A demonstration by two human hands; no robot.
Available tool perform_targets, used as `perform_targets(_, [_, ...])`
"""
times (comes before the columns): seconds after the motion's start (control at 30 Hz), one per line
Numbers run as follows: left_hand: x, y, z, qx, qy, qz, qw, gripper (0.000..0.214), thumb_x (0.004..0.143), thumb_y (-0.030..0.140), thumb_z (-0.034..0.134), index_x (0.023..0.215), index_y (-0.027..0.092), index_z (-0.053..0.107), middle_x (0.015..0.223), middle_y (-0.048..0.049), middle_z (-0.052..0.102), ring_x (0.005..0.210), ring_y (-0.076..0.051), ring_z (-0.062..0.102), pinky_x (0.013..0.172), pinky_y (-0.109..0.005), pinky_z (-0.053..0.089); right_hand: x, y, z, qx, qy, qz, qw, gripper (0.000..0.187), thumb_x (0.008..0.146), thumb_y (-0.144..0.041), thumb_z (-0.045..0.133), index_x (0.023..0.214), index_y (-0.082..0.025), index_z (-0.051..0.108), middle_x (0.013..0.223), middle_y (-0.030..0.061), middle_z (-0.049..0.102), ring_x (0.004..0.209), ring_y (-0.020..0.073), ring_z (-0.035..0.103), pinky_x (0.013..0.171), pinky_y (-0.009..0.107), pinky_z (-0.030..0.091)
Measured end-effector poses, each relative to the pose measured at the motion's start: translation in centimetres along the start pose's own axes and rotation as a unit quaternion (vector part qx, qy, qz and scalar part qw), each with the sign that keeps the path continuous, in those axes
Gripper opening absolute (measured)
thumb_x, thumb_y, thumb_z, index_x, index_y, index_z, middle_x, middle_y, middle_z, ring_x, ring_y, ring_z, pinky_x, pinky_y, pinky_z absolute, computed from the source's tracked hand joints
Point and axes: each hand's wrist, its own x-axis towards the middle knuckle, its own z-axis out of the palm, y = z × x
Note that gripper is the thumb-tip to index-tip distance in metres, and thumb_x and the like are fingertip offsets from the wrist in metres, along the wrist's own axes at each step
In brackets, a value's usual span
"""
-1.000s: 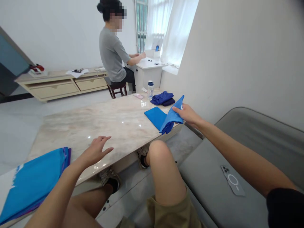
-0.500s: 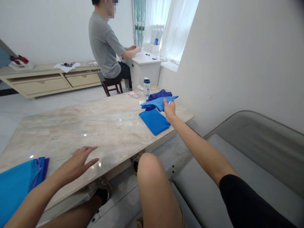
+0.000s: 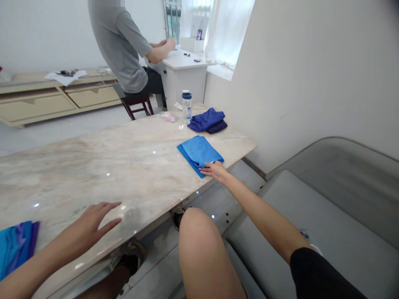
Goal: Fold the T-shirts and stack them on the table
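A light blue folded cloth (image 3: 199, 149) lies on top of another folded blue cloth (image 3: 186, 157) near the table's right front edge. At the near edge of the upper cloth is my right hand (image 3: 215, 171), its thumb over the edge and its fingers beneath, above the lower cloth. My left hand (image 3: 98, 220) hovers over the front of the table with fingers apart, holding nothing. To its left, partly cut off by the frame, lies a stack of blue and purple cloths (image 3: 18, 245).
Dark blue cloths (image 3: 207, 120) lie crumpled at the table's (image 3: 124, 153) far right, beside a clear water bottle (image 3: 187, 109) with a blue cap. A person in a grey shirt (image 3: 124, 54) sits by a white cabinet (image 3: 190, 79). A grey sofa (image 3: 280, 207) stands at right.
My right hand has brought the light blue cloth down and toward me, onto the other blue cloth. The left hand remains open above the table. The view has shifted slightly.
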Motion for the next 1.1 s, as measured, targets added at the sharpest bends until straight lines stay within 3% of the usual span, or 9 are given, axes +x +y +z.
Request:
perform_targets(0.17, [0.6,0.1,-0.2,0.001,-0.012,-0.005,1.000,0.077,0.088,0.079,0.051,0.138,0.027,0.077,0.143,-0.0088,0.076,0.137,-0.038,0.067,0.123,-0.050,0.049,-0.4,-0.3,-1.0,-0.049,0.011,-0.022,0.999,0.022,0.098,-0.009,0.072,0.098,-0.021,0.054,0.077,0.0034,0.074,0.073,0.0182,0.078,0.072,0.030,0.069])
perform_targets(0.33, [0.9,0.4,-0.6,-0.013,-0.028,-0.023,0.999,0.077,0.084,0.080,0.051,0.133,0.028,0.080,0.139,-0.0084,0.078,0.134,-0.038,0.069,0.122,-0.050,0.050,-1.4,0.4,-3.7,-0.244,0.011,-0.007,0.970,0.018,0.098,-0.026,0.077,0.087,-0.018,0.066,0.072,0.0051,0.078,0.063,0.0186,0.075,0.055,0.023,0.055])
perform_targets(0.47, [0.9,0.2,-1.0,-0.023,-0.027,-0.036,0.999,0.072,0.079,0.079,0.055,0.126,0.033,0.082,0.134,-0.0057,0.081,0.131,-0.038,0.071,0.121,-0.051,0.052,-1.8,0.0,-5.9,-0.343,0.107,-0.116,0.926,0.021,0.101,-0.036,0.066,0.089,-0.019,0.070,0.068,0.0030,0.075,0.066,0.0213,0.075,0.062,0.026,0.055])
perform_targets(0.6, [1.0,-0.7,-0.9,-0.032,-0.010,-0.052,0.998,0.068,0.077,0.079,0.055,0.122,0.037,0.083,0.131,-0.0040,0.082,0.131,-0.038,0.072,0.120,-0.051,0.053,-1.7,-1.6,-5.1,-0.438,0.193,-0.324,0.816,0.031,0.106,-0.039,0.051,0.114,-0.019,0.074,0.099,0.0119,0.083,0.095,0.0263,0.078,0.091,0.035,0.058])
perform_targets(0.7, [1.2,-1.4,-0.7,-0.036,-0.016,-0.050,0.998,0.066,0.077,0.078,0.055,0.120,0.037,0.084,0.130,-0.0034,0.083,0.131,-0.038,0.072,0.120,-0.051,0.053,-0.9,-2.0,-2.6,-0.535,0.143,-0.414,0.723,0.043,0.109,-0.033,0.044,0.136,-0.015,0.072,0.136,0.0183,0.077,0.132,0.0293,0.068,0.117,0.042,0.049])
perform_targets(0.77, [1.2,-1.8,-0.5,-0.040,-0.018,-0.048,0.998,0.066,0.078,0.077,0.053,0.120,0.036,0.084,0.130,-0.0038,0.083,0.131,-0.038,0.072,0.120,-0.051,0.052,0.0,-1.1,-1.2,-0.599,0.101,-0.409,0.680,0.051,0.111,-0.031,0.039,0.150,-0.011,0.066,0.156,0.0195,0.067,0.153,0.0298,0.053,0.129,0.045,0.037])
perform_targets(0.83, [1.1,-2.2,-0.3,-0.045,-0.020,-0.044,0.998,0.068,0.081,0.075,0.049,0.121,0.034,0.084,0.130,-0.0048,0.083,0.130,-0.037,0.073,0.121,-0.051,0.052,0.7,0.5,-0.4,-0.650,0.081,-0.371,0.658,0.058,0.114,-0.033,0.035,0.162,-0.010,0.058,0.171,0.0187,0.052,0.165,0.0300,0.039,0.136,0.048,0.027])
perform_targets(0.93, [0.7,-2.7,0.0,-0.050,-0.028,-0.033,0.998,0.070,0.086,0.075,0.047,0.127,0.031,0.083,0.133,-0.0061,0.081,0.132,-0.037,0.071,0.122,-0.051,0.050,1.1,3.0,-0.8,-0.689,0.091,-0.322,0.643,0.066,0.116,-0.044,0.033,0.172,-0.012,0.046,0.183,0.0167,0.030,0.171,0.0310,0.026,0.139,0.050,0.018])
perform_targets(1.1, [-0.1,-1.9,-0.3,-0.036,-0.024,-0.016,0.999,0.075,0.087,0.079,0.052,0.132,0.027,0.080,0.138,-0.0090,0.079,0.136,-0.039,0.068,0.124,-0.054,0.049,0.1,3.8,-2.3,-0.718,0.104,-0.263,0.636,0.074,0.116,-0.055,0.032,0.177,-0.013,0.037,0.185,0.0183,0.023,0.173,0.0333,0.020,0.140,0.053,0.014])
